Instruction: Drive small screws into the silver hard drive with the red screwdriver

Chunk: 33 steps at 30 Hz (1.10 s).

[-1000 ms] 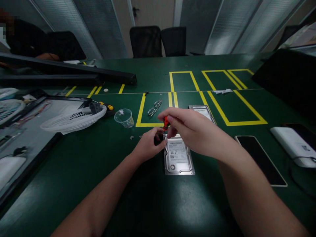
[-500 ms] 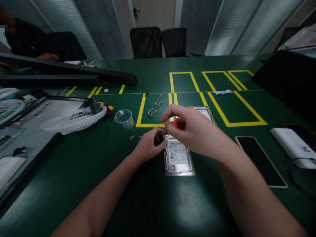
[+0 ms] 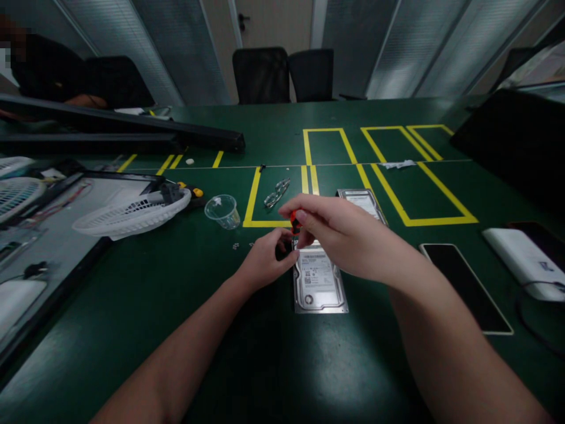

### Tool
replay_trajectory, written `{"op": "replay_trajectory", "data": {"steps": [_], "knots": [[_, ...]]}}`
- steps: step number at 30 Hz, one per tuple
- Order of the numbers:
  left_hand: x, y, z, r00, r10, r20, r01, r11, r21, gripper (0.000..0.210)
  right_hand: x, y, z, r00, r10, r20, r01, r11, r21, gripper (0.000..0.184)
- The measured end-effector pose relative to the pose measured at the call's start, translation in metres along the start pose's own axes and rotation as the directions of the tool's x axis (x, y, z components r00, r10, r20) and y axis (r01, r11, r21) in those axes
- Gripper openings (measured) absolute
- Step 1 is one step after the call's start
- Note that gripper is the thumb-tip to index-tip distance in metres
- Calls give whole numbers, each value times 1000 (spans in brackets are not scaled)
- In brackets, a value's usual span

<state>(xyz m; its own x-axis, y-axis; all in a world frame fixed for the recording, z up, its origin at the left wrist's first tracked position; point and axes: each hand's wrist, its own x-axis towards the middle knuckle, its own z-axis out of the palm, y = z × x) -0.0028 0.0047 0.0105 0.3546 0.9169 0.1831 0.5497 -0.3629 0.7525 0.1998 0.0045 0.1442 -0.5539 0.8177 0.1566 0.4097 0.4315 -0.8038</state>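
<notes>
A silver hard drive [image 3: 319, 288] with a white label lies flat on the green table. My right hand [image 3: 339, 232] is closed around the red and black handle of a small screwdriver [image 3: 295, 220], held upright with its shaft pointing down at the drive's far left corner. That far end is partly covered by my fingers. With its thumb on the drive's left edge and its fingers curled round the far corner, my left hand [image 3: 271, 256] grips the drive. Several tiny screws [image 3: 235, 246] lie to the left of that hand.
Behind my right hand lies a second hard drive [image 3: 362, 199]. A clear plastic cup [image 3: 222, 212], glasses [image 3: 277, 193] and a white fan grille [image 3: 132, 215] are leftward. A phone [image 3: 465, 288] and a white power bank [image 3: 525, 262] lie right. A person sits at far left.
My right hand has shifted slightly left and turned, with its fingers lower round the screwdriver; more of the second drive shows. My left hand and the near drive stay in place.
</notes>
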Motion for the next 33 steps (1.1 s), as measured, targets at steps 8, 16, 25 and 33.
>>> {"op": "replay_trajectory", "data": {"steps": [8, 16, 25, 33], "knots": [[1, -5, 2, 1000, -18, -7, 18, 1000, -1, 22, 1, -4, -2, 996, 29, -84, -39, 992, -122, 13], [1, -2, 1, 1000, 7, -5, -8, 1000, -20, 18, -2, -6, -1, 1000, -13, -27, 10, 994, -110, 7], [1, -7, 3, 1000, -3, -4, 3, 999, 36, 21, 1, -6, 0, 1000, 9, -15, -10, 997, -77, 19], [0, 0, 1, 1000, -9, 2, 9, 1000, -12, 20, 3, -4, 2, 998, 34, -54, -37, 998, -42, 25]]}}
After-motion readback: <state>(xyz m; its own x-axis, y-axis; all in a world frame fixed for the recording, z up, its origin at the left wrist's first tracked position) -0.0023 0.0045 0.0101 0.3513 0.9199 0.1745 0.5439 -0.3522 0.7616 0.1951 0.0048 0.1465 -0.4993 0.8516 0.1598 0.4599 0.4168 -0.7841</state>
